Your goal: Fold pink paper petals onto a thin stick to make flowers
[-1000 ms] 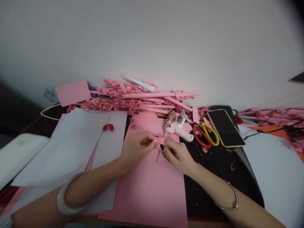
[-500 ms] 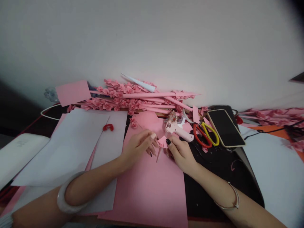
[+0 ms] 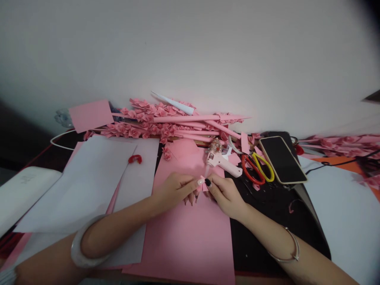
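A small folded piece of pink paper (image 3: 204, 187) is pinched between my two hands, just above a large pink sheet (image 3: 190, 237). My left hand (image 3: 178, 189) grips its left side, thumb on top. On its right side my right hand (image 3: 224, 193) is closed, the dark-nailed thumb pressed on the paper near the other thumb. A thin pale strip hangs below the piece, partly hidden by the fingers. The pale pink glue gun (image 3: 222, 161) lies just beyond my hands, its nozzle pointing towards them.
Red-and-yellow-handled scissors (image 3: 257, 169) and a phone (image 3: 283, 160) lie to the right. Pink paper flowers (image 3: 148, 118) and rolled paper tubes (image 3: 187, 118) line the wall. White sheets (image 3: 80, 182) with a red-handled tool (image 3: 135, 159) spread at left, beside a white device (image 3: 26, 198).
My left hand has moved right and come together with my right hand at the folded paper, its thumb now pressing on it. The paper has shifted slightly down. Everything else stays put.
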The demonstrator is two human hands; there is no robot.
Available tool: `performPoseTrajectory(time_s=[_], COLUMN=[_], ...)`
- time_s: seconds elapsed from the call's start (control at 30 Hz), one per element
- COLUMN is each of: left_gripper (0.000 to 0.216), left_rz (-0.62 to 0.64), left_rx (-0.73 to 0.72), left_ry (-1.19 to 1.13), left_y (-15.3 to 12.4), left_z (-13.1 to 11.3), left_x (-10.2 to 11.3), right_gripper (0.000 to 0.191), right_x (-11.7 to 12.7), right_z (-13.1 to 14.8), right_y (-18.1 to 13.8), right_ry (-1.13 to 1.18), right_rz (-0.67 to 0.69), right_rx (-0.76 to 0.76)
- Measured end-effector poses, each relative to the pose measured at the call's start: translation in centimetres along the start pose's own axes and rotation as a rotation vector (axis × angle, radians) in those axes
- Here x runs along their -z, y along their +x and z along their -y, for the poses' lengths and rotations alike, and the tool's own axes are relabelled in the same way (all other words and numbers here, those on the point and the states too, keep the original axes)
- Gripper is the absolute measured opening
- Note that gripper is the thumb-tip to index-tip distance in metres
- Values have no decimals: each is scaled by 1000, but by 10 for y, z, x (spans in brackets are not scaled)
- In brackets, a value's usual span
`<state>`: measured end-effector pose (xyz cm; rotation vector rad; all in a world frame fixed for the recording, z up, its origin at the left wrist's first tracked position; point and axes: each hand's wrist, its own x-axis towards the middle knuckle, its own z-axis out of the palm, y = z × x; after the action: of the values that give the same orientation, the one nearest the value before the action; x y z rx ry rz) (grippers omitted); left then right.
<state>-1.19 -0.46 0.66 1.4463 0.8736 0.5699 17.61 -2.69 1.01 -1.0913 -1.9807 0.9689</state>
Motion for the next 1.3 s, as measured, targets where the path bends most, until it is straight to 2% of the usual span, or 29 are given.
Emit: performPoseTrajectory(time_s=[1.3], left_gripper=[47], left_rz=[-75], left_rx=[-90], left_ry=[209], left_y=[-5], left_z=[-6], left_x=[-4], right_gripper=[29], right_x=[-1], right_z=[4], right_y=[0], right_ry=[91], right_rz=[23], right_rx=[-36])
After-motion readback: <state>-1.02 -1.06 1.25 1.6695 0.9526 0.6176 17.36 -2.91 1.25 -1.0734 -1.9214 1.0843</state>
